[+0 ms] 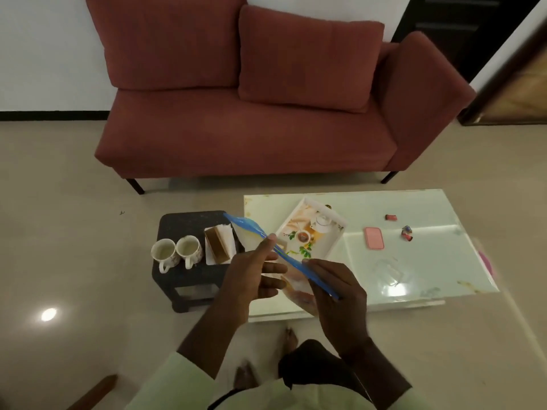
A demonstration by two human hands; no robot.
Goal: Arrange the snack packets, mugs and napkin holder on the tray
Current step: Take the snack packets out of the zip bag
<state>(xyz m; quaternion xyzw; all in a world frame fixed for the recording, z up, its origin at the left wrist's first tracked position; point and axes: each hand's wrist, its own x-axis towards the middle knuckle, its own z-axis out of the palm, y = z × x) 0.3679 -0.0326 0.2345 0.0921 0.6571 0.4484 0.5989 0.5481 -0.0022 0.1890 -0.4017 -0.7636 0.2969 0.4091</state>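
Left of centre in the frame, on the dark stool [189, 223], stand your two mugs [177, 252] side by side, handles toward you, with the napkin holder [219, 243] just to their right. All three wait off the tray.

Your left hand [251, 273] sits at the lower middle of the frame, thumb and forefinger pinched on a blue snack packet [251, 227] seen nearly edge-on. Your right hand [337, 294] grips the packet's lower end. Its long axis runs diagonally from the stool's top edge, upper left, down toward lower right.

The tray [340, 224] lies beyond the packet on the pale glass table [429, 261], right of centre, its own long axis slanting the opposite way and its near end hidden behind your hands. I'd judge the packet wants turning to lie along it. Your left hand is nearer the mugs, your right nearer the tray. A pink case [374, 238] lies further right.
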